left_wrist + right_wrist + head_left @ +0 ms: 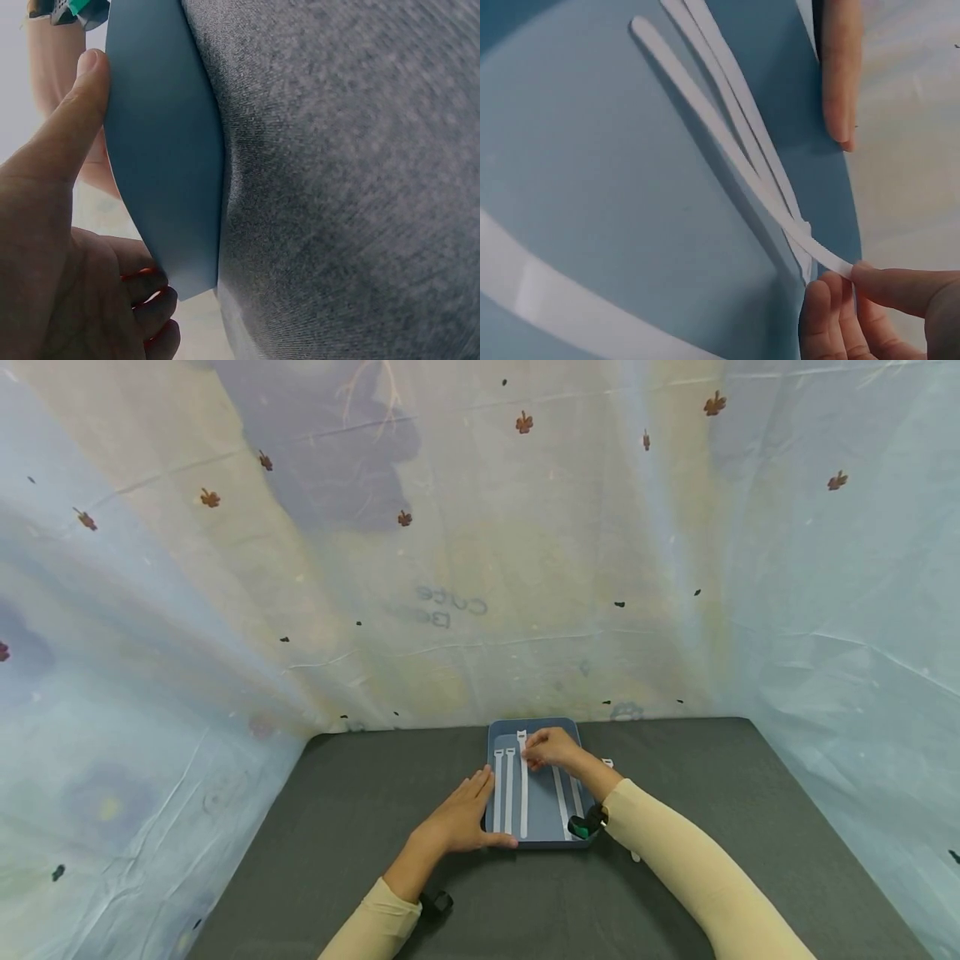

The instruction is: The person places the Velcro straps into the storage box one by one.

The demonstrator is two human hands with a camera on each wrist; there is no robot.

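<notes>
In the head view a blue-grey tray (540, 842) lies at the far edge of the table. My right hand (551, 749) pinches a white strap (523, 802) with a slotted head near its upper end. The right wrist view shows thumb and fingertips on that strap (720, 135), its far end slightly raised above the tray floor. Two more white straps (509, 793) lie side by side to its left. My left hand (465, 814) rests at the tray's near left corner, fingers straight along the left side, thumb on the front rim.
Two other white straps (561, 802) lie in the tray's right part, partly under my right forearm. Outside the tray, another white strap end (635, 857) shows beside the right sleeve. A patterned curtain (480, 568) hangs behind the dark grey table (375, 793).
</notes>
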